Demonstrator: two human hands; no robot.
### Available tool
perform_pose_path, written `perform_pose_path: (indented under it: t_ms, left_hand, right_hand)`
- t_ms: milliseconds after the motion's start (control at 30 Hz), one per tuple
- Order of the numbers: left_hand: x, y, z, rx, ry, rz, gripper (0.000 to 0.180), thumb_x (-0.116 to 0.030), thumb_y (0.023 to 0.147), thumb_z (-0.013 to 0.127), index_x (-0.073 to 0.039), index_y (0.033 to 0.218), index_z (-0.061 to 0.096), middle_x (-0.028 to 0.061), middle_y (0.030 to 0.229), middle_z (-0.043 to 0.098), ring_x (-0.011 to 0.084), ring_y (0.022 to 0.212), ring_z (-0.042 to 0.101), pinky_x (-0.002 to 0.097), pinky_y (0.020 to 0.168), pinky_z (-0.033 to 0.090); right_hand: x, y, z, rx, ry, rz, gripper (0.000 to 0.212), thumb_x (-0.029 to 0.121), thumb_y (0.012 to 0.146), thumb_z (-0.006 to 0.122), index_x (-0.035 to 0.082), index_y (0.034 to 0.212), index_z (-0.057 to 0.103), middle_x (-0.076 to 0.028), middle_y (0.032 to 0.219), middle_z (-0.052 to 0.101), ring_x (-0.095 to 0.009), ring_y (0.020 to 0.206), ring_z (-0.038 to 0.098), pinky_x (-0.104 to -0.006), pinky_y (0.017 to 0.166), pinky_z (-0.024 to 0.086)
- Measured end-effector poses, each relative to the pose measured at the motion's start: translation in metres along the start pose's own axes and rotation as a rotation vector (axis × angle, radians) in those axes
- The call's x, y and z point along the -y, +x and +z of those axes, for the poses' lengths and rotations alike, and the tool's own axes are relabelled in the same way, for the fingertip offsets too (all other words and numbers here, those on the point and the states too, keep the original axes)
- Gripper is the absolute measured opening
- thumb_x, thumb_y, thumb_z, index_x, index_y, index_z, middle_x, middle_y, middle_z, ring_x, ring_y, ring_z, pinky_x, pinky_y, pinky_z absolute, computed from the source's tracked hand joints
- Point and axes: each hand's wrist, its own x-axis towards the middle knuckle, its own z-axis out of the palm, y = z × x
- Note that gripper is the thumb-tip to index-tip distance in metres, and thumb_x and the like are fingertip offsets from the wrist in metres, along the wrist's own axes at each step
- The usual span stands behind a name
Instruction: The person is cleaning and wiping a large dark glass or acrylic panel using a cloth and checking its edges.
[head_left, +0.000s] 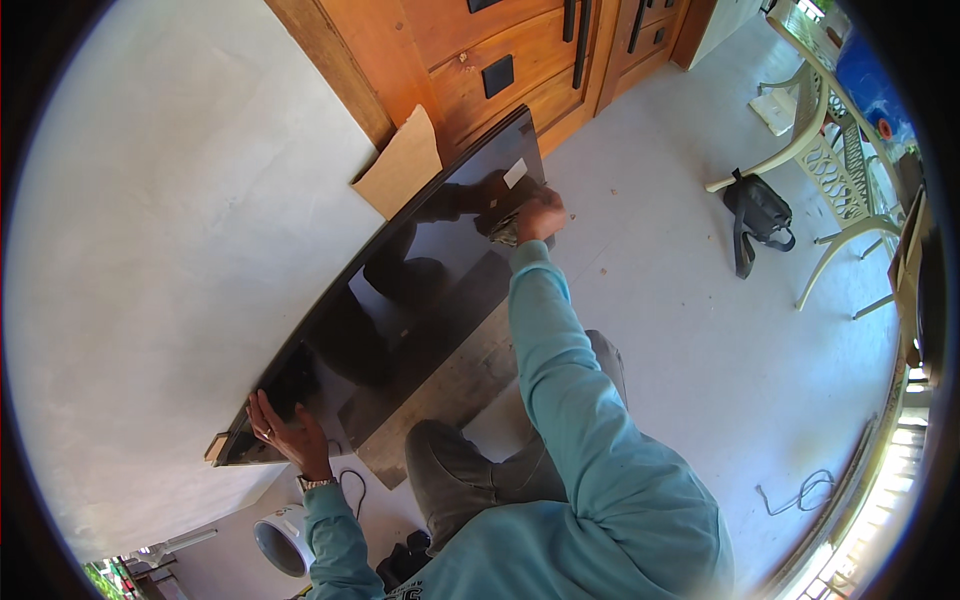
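1. Tightly, a crumpled wad (504, 231) is gripped in the right hand (541, 216), whose fingers are curled closed; what the wad is made of cannot be told.
2. The right hand is held at the far end of a glossy black panel (445, 240), near its outer edge, just below a white label (515, 173).
3. The left hand (292, 440) is laid open, fingers spread, on the panel's near end; nothing is seen gripped by it. A watch (318, 483) is worn on that wrist.
4. The panel is propped at a slant along the wall (180, 220), in front of the person's knees. Dark shapes are mirrored in its face.
5. Behind its far end, a piece of cardboard (402, 165) is wedged; by its near corner, a small block (215, 447) is seen.
6. Along its lower edge, a plank (440, 395) is placed.
7. Farther out, a wooden door (490, 60), a black bag (766, 212), a cream chair (838, 180) and a white bucket (285, 541) are seen.
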Motion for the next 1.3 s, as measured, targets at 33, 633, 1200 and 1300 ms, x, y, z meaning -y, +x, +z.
perform_pose_path:
  t_ms: [33,633,1200,1300]
  left_hand:
    - [0.0,0.0,-0.003,0.003,0.006,-0.005,0.066,-0.011,0.079,0.064,-0.001,0.14,0.041,0.0179,0.143,0.039,0.0373,0.133,0.033,0.0511,0.11,0.026]
    - [-0.001,0.005,-0.005,-0.01,0.029,-0.088,0.06,-0.009,0.077,0.065,-0.002,0.134,0.049,0.017,0.135,0.043,0.0354,0.125,0.039,0.0487,0.104,0.031]
    - [-0.004,0.02,-0.012,-0.065,0.114,-0.067,0.04,-0.01,0.071,0.065,-0.006,0.111,0.064,0.0104,0.113,0.059,0.0301,0.108,0.053,0.0453,0.098,0.035]
    - [-0.001,0.023,-0.017,-0.107,0.088,-0.074,0.036,-0.01,0.07,0.064,-0.007,0.106,0.065,0.0087,0.11,0.059,0.0282,0.108,0.053,0.046,0.098,0.035]
  right_hand:
    - [0.002,-0.014,0.004,-0.019,-0.05,-0.119,0.014,0.006,0.076,0.065,0.002,0.087,0.072,-0.019,0.085,0.07,-0.033,0.079,0.069,-0.0389,0.075,0.053]
    - [0.021,-0.066,-0.01,0.072,0.057,-0.395,0.011,-0.001,0.08,0.062,0.004,0.089,0.067,-0.014,0.085,0.065,-0.031,0.081,0.065,-0.0383,0.074,0.05]
    - [0.007,0.027,0.002,0.144,0.169,-0.321,0.016,0.004,0.08,0.065,-0.002,0.094,0.069,-0.011,0.088,0.069,-0.021,0.081,0.063,-0.0341,0.076,0.051]
    - [0.008,0.017,0.004,0.197,0.056,-0.327,0.018,0.007,0.081,0.064,-0.002,0.096,0.068,-0.013,0.094,0.068,-0.023,0.084,0.062,-0.0351,0.078,0.051]
